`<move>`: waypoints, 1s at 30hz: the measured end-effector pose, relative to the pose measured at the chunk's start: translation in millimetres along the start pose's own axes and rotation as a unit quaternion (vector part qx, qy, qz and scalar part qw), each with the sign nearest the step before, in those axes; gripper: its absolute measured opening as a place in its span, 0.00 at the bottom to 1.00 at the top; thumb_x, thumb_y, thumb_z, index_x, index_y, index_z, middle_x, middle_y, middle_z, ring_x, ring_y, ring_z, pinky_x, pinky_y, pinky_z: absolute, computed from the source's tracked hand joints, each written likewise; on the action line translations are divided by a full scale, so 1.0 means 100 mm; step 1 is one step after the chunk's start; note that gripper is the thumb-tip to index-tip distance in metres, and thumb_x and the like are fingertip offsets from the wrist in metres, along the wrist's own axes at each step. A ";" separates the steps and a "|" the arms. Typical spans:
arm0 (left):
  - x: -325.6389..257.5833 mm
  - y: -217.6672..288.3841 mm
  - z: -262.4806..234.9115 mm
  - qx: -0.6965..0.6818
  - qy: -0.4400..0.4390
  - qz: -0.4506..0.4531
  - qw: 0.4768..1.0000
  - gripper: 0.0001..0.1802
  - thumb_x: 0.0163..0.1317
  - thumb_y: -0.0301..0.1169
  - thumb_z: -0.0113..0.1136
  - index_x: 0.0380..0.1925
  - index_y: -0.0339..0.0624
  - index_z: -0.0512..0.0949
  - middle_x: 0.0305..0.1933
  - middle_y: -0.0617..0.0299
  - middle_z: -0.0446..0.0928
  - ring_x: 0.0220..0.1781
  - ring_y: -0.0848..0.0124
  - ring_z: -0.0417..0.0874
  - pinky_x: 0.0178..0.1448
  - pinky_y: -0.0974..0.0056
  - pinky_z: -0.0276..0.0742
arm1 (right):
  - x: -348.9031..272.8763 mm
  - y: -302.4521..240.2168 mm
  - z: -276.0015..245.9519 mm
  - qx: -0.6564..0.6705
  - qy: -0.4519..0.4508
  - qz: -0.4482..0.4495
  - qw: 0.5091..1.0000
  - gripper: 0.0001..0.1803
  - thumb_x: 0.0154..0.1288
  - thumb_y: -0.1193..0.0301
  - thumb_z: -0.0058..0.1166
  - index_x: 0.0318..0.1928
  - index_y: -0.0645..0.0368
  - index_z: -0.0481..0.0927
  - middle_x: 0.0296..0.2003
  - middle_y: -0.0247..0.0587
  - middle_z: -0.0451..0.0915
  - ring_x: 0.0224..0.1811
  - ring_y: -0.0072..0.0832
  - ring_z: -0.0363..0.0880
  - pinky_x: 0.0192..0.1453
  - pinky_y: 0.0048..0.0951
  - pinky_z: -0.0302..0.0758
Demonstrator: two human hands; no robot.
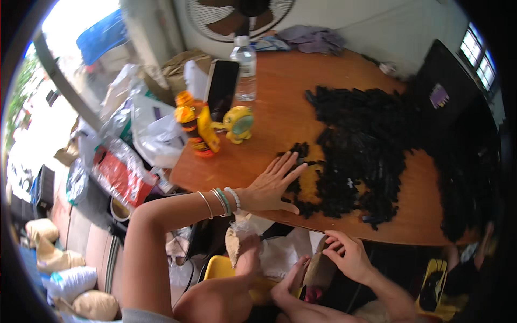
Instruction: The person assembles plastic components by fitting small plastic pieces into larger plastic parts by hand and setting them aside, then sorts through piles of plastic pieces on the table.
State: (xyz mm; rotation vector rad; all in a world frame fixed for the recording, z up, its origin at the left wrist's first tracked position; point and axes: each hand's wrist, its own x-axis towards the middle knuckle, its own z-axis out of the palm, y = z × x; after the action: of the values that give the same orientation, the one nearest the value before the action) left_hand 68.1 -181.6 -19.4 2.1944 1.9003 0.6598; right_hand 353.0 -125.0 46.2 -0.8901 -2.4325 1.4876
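Observation:
My left hand (276,183) lies spread, palm down, on the near edge of a brown wooden table (280,81). Its fingertips reach a small cluster of short black pieces (300,149); their exact kind cannot be made out. A much larger heap of the same black pieces (358,145) lies just to the right. Below the table's front edge is my right hand (349,257), its fingers curled in toward the thumb. Whatever those fingers hold, if anything, is too small or hidden to tell. A brown cardboard-like edge (320,266) stands under that hand.
On the table's left are an orange bottle (196,126), a yellow toy-like figure (237,124), a phone (222,86) and a clear water bottle (246,70). A black box-like panel (447,81) rises at right. Plastic bags (156,129) crowd the left; a fan (239,16) stands behind.

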 end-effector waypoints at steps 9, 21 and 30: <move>0.96 0.06 0.08 -0.056 0.110 0.084 0.989 0.45 0.58 0.59 0.53 0.67 0.41 0.54 0.73 0.42 0.43 0.76 0.48 0.38 0.73 0.40 0.33 | 1.50 0.04 -1.42 -0.268 0.317 -0.263 0.871 0.05 0.61 0.76 0.52 0.31 0.64 0.79 0.30 0.41 0.79 0.35 0.38 0.74 0.42 0.34 0.69; 2.03 -1.02 0.19 0.005 0.198 -0.128 0.972 0.41 0.64 0.55 0.49 0.69 0.45 0.51 0.72 0.39 0.45 0.75 0.47 0.42 0.74 0.45 0.37 | 2.77 1.38 -2.77 -0.345 0.513 -0.026 0.785 0.21 0.70 0.57 0.43 0.47 0.60 0.81 0.53 0.48 0.76 0.61 0.45 0.66 0.64 0.45 0.61; 2.12 -0.87 0.09 0.076 0.079 -0.109 0.988 0.52 0.53 0.65 0.51 0.70 0.45 0.50 0.73 0.42 0.41 0.75 0.48 0.40 0.73 0.41 0.35 | 4.10 0.90 -2.94 -0.417 0.359 0.087 0.830 0.28 0.69 0.49 0.34 0.50 0.55 0.81 0.56 0.51 0.73 0.67 0.51 0.57 0.70 0.55 0.47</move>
State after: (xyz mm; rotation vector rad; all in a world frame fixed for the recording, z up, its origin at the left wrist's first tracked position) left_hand 13.6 41.3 -16.2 2.0273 2.3014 0.6892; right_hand 180.6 357.5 45.5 -1.4857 -2.3286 -0.0745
